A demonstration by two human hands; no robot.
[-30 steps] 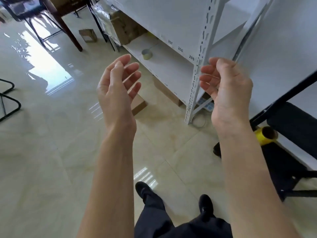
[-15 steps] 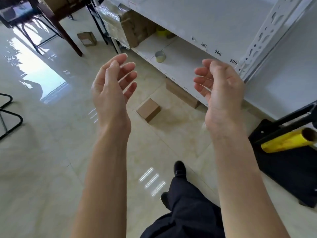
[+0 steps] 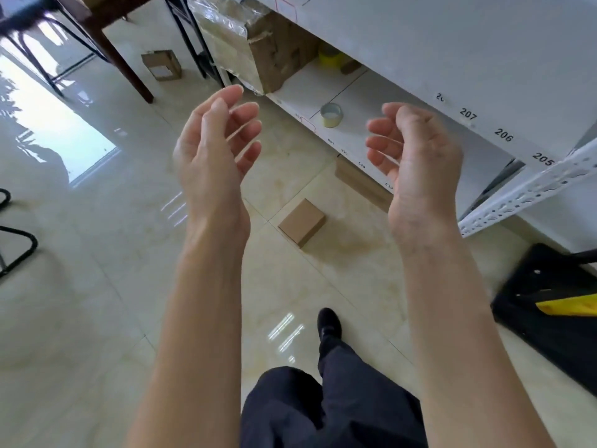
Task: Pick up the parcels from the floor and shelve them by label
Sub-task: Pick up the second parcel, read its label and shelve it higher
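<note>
I am observing both hands raised in front of the camera, palms turned toward each other. The left hand (image 3: pixel 213 150) is hanging empty with its fingers loosely curled and apart. The right hand (image 3: pixel 416 150) is likewise holding nothing, fingers bent inward, well apart from the left.

Between and beyond the two wrists, a small brown cardboard parcel (image 3: pixel 302 221) is lying on the glossy cream tiled floor (image 3: pixel 97 286), touching neither hand. A second small brown box with a white label (image 3: pixel 161 64) is sitting farther off, near the dark wooden table leg (image 3: pixel 119 63). A flat brown cardboard piece (image 3: pixel 361 182) is lying under the lowest board of the white metal shelving unit (image 3: pixel 484 59), partly hidden by the right hand.

I am noting number labels 207, 206 and 205 (image 3: pixel 504 134) along the upper shelf edge; smaller numbers on the lower edge are too blurred to read with certainty. A roll of clear tape (image 3: pixel 331 114) is standing on the lower shelf, with a large plastic-wrapped cardboard carton (image 3: pixel 255 50) and a yellow tape roll (image 3: pixel 329 58) farther back.

A black case with a yellow part (image 3: pixel 549 312) is resting on the floor at the right. A dark trouser leg and black shoe (image 3: pixel 329 324) are showing below.
</note>
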